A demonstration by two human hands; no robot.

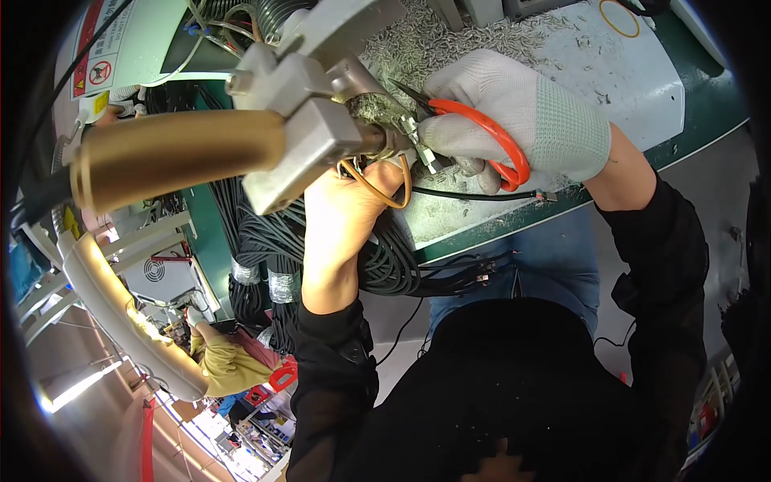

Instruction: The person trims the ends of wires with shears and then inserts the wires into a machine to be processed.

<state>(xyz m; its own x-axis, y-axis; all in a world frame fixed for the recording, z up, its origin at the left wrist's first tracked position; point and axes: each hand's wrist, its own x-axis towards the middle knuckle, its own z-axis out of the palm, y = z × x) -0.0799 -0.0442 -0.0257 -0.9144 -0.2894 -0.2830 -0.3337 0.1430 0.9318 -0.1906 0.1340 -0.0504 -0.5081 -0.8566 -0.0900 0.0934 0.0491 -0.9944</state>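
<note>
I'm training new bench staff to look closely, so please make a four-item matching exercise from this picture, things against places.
Things
1. red-handled, dark-tipped hand tool
2. thin yellow ring
3. small silvery metal scraps
4. long black bundled cables

Places
A. heaped along the upper middle of the smooth white sheet
B. on both sides of the bare left hand's forearm
C. in the white-gloved right hand
D. at the picture's upper right

Pairs: 1-C, 2-D, 3-A, 4-B

From afar I can see grey floor (pixel 719 205) beside the green counter (pixel 711 100) and, well off to its left, a tube light (pixel 84 386) glowing white.
</note>
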